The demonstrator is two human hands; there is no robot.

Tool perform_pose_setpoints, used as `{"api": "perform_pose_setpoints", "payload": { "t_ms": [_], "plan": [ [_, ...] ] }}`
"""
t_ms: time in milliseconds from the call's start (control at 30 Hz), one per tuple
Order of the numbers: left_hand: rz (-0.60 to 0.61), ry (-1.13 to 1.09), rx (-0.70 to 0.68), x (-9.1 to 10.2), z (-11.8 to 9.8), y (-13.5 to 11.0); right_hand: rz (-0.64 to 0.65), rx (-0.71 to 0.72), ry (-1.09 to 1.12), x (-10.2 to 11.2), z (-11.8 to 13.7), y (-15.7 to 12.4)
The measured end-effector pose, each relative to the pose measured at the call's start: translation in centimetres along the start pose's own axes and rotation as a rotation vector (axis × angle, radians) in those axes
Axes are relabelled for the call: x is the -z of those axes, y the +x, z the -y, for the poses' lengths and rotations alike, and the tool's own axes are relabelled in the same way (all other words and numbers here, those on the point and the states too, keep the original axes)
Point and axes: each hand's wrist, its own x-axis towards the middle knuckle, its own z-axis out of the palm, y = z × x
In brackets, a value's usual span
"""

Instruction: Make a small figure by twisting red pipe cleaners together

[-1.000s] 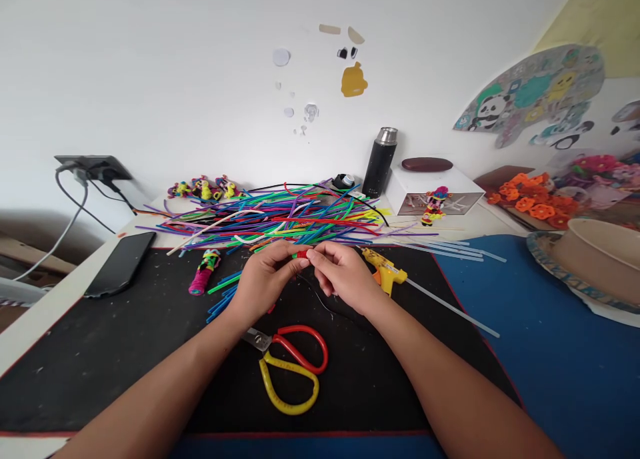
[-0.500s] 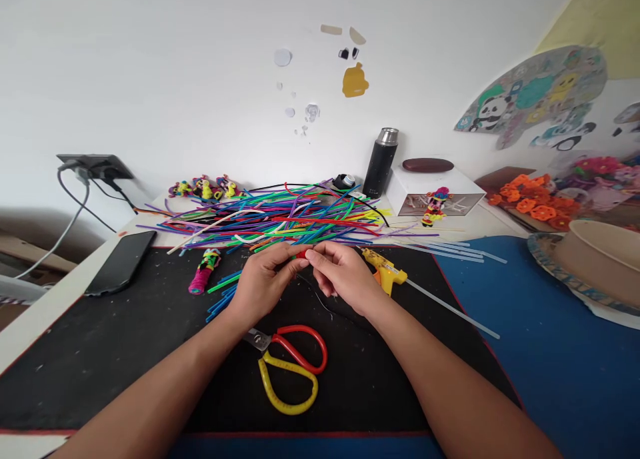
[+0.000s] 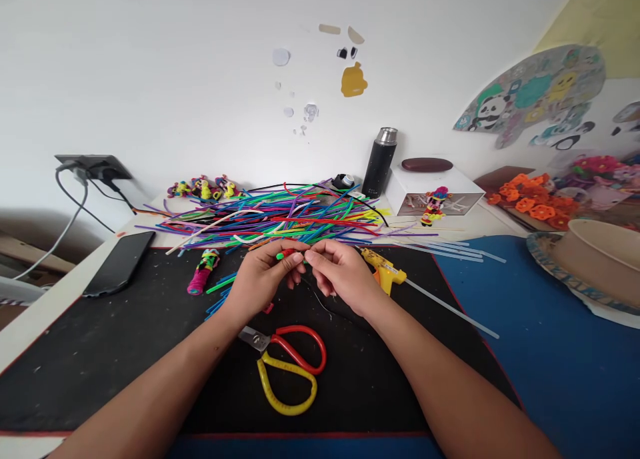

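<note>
Left hand (image 3: 261,272) has fingers pinched on red-green piece (image 3: 286,253); hold steady, work end gently with right hand (image 3: 345,269), grip unclear.

My mat (image 3: 370,379) looks matt, my scissors (image 3: 295,358) have smooth metal blades (image 3: 254,338) and glossy plastic-looking handles (image 3: 287,410), and my pipe cleaners (image 3: 280,216) look fuzzy.

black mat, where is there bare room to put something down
Most room on the mat is at left, between the phone and left forearm, specks aside. A smaller patch lies between the scissors and right forearm. Crowded: the far edge, with left hand, right hand and glue gun before the heaped pipe cleaners.
</note>
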Motion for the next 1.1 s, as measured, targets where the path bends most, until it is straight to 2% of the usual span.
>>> {"api": "perform_pose_setpoints", "payload": {
  "t_ms": [333,467,567,767,933,1100],
  "plan": [
    [0.073,-0.207,0.043,0.5,1.3,0.1,0.003,-0.039,0.026,-0.2,0.2,-0.1],
    [0.170,-0.285,0.093,-0.1,1.7,-0.1,0.022,-0.013,0.027,-0.4,0.3,-0.2],
    [0.222,-0.188,0.080,-0.2,2.3,-0.3,0.028,0.006,0.016,-0.5,0.1,-0.2],
    [0.206,0.070,0.027,0.3,2.3,-0.2,0.020,0.020,0.011,-0.6,-0.2,-0.1],
    [0.214,0.056,0.075,0.2,1.7,-0.2,0.010,0.034,-0.044,-0.5,-0.1,-0.2],
    [0.107,0.059,0.072,0.5,0.9,-0.2,-0.018,0.031,-0.078,-0.4,0.2,-0.3]
  ]
}}
